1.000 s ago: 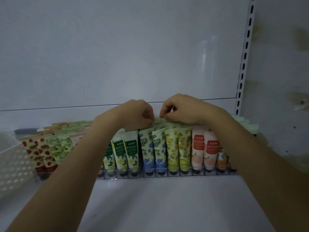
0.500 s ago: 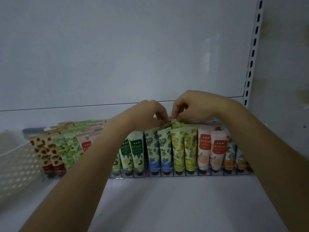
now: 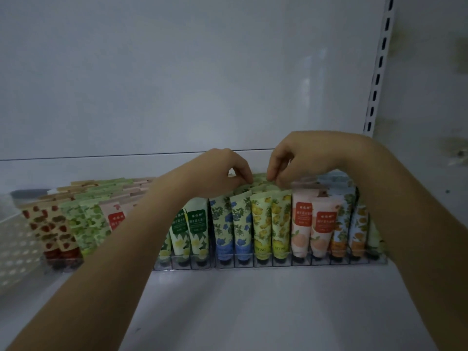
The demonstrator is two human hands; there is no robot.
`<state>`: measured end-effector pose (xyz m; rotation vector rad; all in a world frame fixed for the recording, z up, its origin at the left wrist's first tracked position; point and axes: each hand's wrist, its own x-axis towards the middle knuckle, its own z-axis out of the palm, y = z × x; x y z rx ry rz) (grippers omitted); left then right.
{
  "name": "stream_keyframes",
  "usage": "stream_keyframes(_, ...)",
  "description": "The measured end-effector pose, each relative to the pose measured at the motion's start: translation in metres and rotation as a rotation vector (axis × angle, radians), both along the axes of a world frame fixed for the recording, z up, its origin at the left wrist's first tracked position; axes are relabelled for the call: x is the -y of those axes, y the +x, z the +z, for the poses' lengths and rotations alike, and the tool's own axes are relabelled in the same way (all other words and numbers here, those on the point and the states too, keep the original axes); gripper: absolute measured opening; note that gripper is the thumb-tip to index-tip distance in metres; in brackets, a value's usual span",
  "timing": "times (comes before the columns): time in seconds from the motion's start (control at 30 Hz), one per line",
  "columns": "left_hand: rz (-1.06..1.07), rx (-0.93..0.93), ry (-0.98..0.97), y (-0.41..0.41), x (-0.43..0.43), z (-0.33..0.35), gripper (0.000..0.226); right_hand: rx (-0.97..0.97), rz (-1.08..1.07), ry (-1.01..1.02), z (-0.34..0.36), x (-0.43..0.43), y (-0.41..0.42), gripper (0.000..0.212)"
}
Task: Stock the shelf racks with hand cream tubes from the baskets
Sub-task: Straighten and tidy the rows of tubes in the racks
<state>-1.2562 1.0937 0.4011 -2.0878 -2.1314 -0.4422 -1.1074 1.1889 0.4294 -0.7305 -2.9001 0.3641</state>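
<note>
A clear divided rack point(image 3: 298, 265) at the back of the white shelf holds rows of upright hand cream tubes: strawberry point(image 3: 50, 229), lime point(image 3: 87, 224), lotus point(image 3: 193, 224), blue flower point(image 3: 234, 224), lemon point(image 3: 271, 224), peach point(image 3: 312, 229) and orange point(image 3: 353, 229). Both hands reach over the front row. My left hand point(image 3: 217, 171) and my right hand point(image 3: 304, 155) have curled fingers and pinch the crimped top of a pale green tube point(image 3: 260, 179) standing behind the blue and lemon tubes. Most of that tube is hidden by the rows in front.
A white perforated basket point(image 3: 15, 239) stands at the far left, beside the strawberry tubes. The shelf board point(image 3: 253, 312) stretches in front of the rack. A slotted upright rail point(image 3: 379, 72) runs up the right side of the white back panel.
Both hands have shifted slightly right along the tube tops and their fingertips have come closer together. The camera view has drifted left, so more orange tubes show on the right.
</note>
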Motion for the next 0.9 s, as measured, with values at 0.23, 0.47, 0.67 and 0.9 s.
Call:
stream_keyframes(0.23, -0.01, -0.013, 0.008, 0.001, 0.0, 0.001, 0.026, 0.03, -0.029, 0.001, -0.008, -0.002, -0.007, 0.02)
stream_keyframes(0.47, -0.003, -0.012, -0.025, 0.002, 0.0, 0.001, 0.03, -0.057, -0.017, 0.023, -0.01, -0.001, -0.01, 0.027)
stream_keyframes(0.67, 0.142, 0.002, 0.045, -0.012, 0.004, 0.004, 0.03, -0.054, -0.021, 0.019, -0.012, -0.003, -0.012, 0.026)
stream_keyframes(0.9, 0.235, -0.037, -0.027, -0.023, 0.005, 0.004, 0.03, -0.271, 0.025, 0.077, -0.017, 0.003, -0.02, 0.026)
